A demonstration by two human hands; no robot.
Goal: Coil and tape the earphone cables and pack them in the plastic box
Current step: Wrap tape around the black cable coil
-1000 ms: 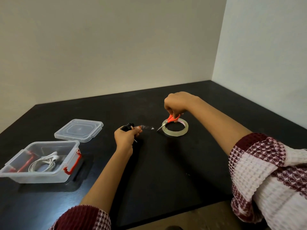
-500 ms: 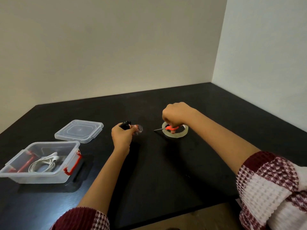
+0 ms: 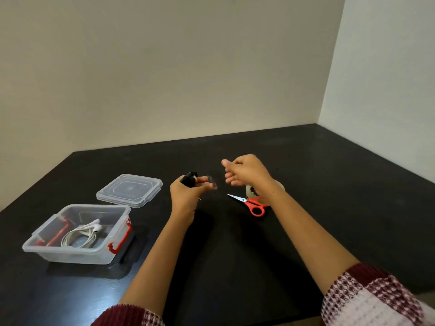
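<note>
The left hand point(image 3: 186, 192) grips a black coiled cable point(image 3: 189, 178) with what looks like a clear tape strip point(image 3: 211, 183) at its fingertips. The right hand point(image 3: 244, 171) hovers empty and loosely curled over scissors point(image 3: 253, 203) and tape roll point(image 3: 250, 191). On the table point(image 3: 329, 184) at left, the open box point(image 3: 77, 234) holds a white cable point(image 3: 82, 235), its lid point(image 3: 129, 189) beside it.

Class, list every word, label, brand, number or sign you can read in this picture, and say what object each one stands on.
None can be read.
plastic box, lid, scissors, tape roll: no print visible on any of them.
black earphone coil in the left hand: no marking can be made out.
</note>
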